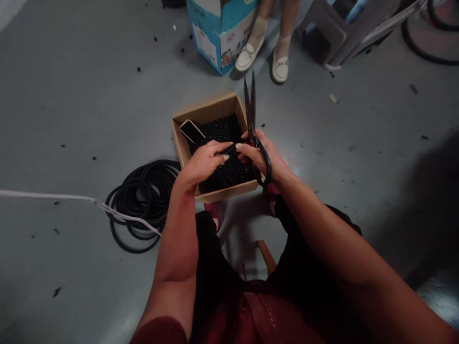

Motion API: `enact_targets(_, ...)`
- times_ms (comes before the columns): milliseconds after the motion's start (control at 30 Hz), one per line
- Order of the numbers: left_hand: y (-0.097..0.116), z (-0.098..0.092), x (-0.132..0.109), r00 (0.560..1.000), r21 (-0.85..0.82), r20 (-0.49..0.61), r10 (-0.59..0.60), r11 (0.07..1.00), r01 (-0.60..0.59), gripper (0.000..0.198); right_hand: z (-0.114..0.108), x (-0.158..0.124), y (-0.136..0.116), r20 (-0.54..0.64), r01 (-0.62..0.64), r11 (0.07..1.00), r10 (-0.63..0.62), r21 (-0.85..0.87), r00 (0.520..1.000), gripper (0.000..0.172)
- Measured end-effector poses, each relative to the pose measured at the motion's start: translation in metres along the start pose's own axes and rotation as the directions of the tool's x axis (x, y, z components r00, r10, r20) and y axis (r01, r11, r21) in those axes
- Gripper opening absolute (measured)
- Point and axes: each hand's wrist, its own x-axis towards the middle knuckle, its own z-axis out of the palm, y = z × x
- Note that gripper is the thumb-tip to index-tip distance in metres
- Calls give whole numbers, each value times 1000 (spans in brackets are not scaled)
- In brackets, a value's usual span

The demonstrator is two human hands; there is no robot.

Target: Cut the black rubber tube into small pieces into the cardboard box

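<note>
Black rubber cord (pixel 228 150) sits in a narrow pinch between the thumb and fingertips of the left hand (pixel 204 163), its far end reaching toward the right hand (pixel 260 155). It looks light and flexible, apt to bend rather than hold a line, and its smooth skin could slip, so a hold close to the end seems surest. Just beside the pinch, the right hand closes around long black steel scissors (pixel 250 112), whose looped handles hang below the fingers and whose nearly shut blades point away. Directly under both hands, a tan cardboard box (pixel 204 110) holds a heap of small black rubber pieces (pixel 222 172), loose and light-looking. In its corner past the left hand lies a flat dark rectangular item (pixel 191 131) with a pale edge. Left of the grip rests a coiled black rubber hose (pixel 143 205), crossed by a white cable (pixel 71 196). Beyond the box stand cream loafers (pixel 279 68), a blue-and-white printed carton (pixel 218 33) and a grey plastic stool (pixel 332 33).
</note>
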Motion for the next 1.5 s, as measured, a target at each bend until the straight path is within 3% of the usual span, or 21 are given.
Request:
enact_targets(100, 3, 10, 1, 998, -114, 39, -41, 992, 45, 40, 0, 0, -1, -12, -29, 1000, 29, -11, 1000, 34)
enact_targets(267, 2, 22, 2, 997, -276, -2, -83, 958, 79, 36, -4, 6, -1, -93, -46, 997, 40, -67, 995, 37)
enact_targets(400, 3, 26, 2, 999, -248, 38, -39, 968, 47, 28, -11, 13, 4, -199, -51, 998, 42, -39, 979, 40)
enact_targets(533, 5, 25, 4, 995, -83, -92, -41, 996, 33, 32, -13, 16, 9, -206, -78, 996, 67, -44, 976, 40)
enact_targets(700, 4, 12, 3, 986, 53, -168, -16, 998, 25, 29, -9, 9, 3, -138, -50, 999, 47, -17, 989, 40)
enact_targets(867, -8, -15, 3, 939, 225, -342, 34, 973, 47, 28, -4, -4, -5, -40, 10, 959, -22, -285, 999, 44)
enact_targets(1000, -16, -27, 1, 920, 254, -392, 32, 964, 74, 30, 2, -11, -4, 72, 59, 916, -33, -396, 997, 43)
enact_targets(1200, -16, -30, -2, 924, 184, -382, 15, 981, 61, 31, 7, -17, -7, 177, 51, 879, 38, -474, 984, 45)
enact_targets(1500, -9, -27, -1, 948, 205, -317, 39, 978, 28, 30, 7, -14, -1, 227, 54, 875, 65, -480, 972, 51)
